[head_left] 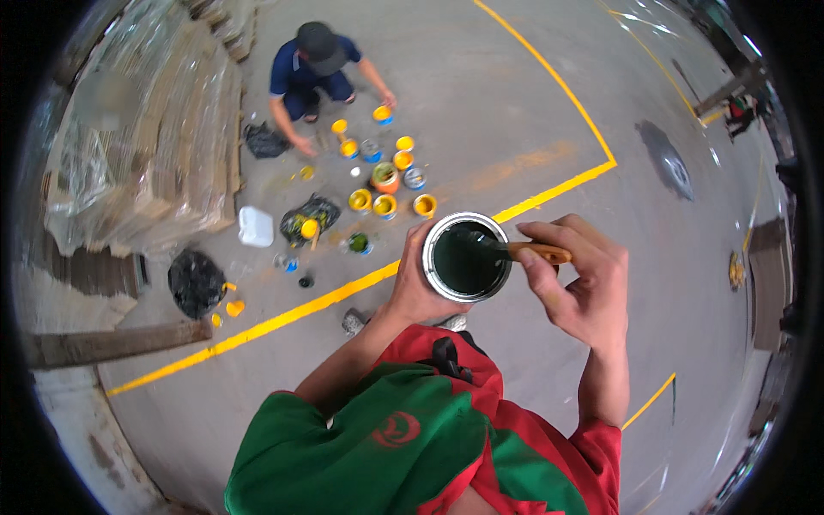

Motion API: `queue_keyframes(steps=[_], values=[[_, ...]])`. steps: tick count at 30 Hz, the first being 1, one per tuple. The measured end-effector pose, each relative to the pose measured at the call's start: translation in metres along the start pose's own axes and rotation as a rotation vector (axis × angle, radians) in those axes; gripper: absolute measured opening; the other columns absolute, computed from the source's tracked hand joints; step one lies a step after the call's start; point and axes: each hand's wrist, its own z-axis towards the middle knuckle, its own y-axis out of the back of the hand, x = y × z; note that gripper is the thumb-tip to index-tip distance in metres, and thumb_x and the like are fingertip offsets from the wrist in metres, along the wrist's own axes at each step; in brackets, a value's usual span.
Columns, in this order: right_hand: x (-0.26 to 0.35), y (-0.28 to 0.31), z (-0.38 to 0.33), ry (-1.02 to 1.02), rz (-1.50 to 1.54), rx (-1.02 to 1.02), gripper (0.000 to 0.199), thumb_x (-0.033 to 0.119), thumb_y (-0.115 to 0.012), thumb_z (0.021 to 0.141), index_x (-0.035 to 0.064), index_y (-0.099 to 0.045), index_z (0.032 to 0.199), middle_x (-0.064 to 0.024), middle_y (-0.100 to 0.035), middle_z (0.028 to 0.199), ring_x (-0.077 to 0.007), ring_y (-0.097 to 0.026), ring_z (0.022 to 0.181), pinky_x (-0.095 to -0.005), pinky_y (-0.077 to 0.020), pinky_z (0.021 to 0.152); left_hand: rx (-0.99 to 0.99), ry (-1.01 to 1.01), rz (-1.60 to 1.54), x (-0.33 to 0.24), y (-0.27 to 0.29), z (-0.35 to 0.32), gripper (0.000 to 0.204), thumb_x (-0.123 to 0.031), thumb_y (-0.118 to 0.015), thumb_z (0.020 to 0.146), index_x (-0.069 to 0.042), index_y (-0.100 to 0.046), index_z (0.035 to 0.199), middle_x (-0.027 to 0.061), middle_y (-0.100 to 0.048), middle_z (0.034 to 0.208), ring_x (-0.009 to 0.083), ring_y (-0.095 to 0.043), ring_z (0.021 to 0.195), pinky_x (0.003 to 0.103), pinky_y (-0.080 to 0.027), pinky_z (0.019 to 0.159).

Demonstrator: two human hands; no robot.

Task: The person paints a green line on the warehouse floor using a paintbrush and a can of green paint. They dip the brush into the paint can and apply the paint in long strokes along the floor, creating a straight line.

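Note:
My left hand (414, 285) is wrapped around an open metal paint can (468, 299), held up in front of my body. Dark green paint (462, 270) fills part of it. In my right hand (590, 279) a paintbrush with a wooden handle (549, 252) is pinched between thumb and fingers. Its paint-covered end reaches over the can's right rim into the paint; the bristles are hidden there.
A person (318, 64) crouches on the far side beside several cans of yellow paint (424, 205), one hand at a can (383, 114). A white jug (256, 227), black bags (197, 283) and wrapped cardboard stacks (163, 129) stand left. A yellow line (335, 296) crosses the floor.

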Motion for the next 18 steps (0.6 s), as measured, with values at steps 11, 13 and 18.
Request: queue_keyframes(steps=[11,13,18], values=[[-0.171,0.185,0.005,-0.11,-0.033,-0.118,0.013,0.009,-0.074,0.086,-0.0018,-0.074,0.094,-0.0114,-0.067,0.076,-0.019,-0.064,0.06,-0.0297,-0.0503,0.055,0.168,-0.11,0.016,-0.007,-0.236,0.125,0.115,-0.018,-0.096,0.047,-0.005,-0.037,0.144,0.017,-0.047,0.138,0.0367,-0.046,0.131,0.048,-0.042,0.109],[-0.209,0.214,0.015,-0.122,-0.084,-0.131,0.013,0.009,-0.074,0.086,-0.0016,-0.074,0.094,-0.0116,-0.067,0.076,-0.0187,-0.064,0.06,-0.0298,-0.0503,0.056,0.21,-0.126,-0.018,0.002,-0.281,0.155,0.116,-0.018,-0.097,0.046,-0.005,-0.037,0.145,0.0171,-0.047,0.138,0.0373,-0.046,0.131,0.048,-0.042,0.11],[-0.299,0.307,0.049,-0.187,-0.181,-0.192,0.013,0.009,-0.074,0.085,-0.002,-0.073,0.093,-0.0114,-0.064,0.073,-0.0194,-0.061,0.058,-0.0306,-0.0484,0.055,0.276,-0.118,-0.096,0.018,-0.4,0.245,0.118,-0.017,-0.097,0.045,-0.005,-0.036,0.146,0.0173,-0.047,0.138,0.0388,-0.046,0.13,0.049,-0.041,0.11]])
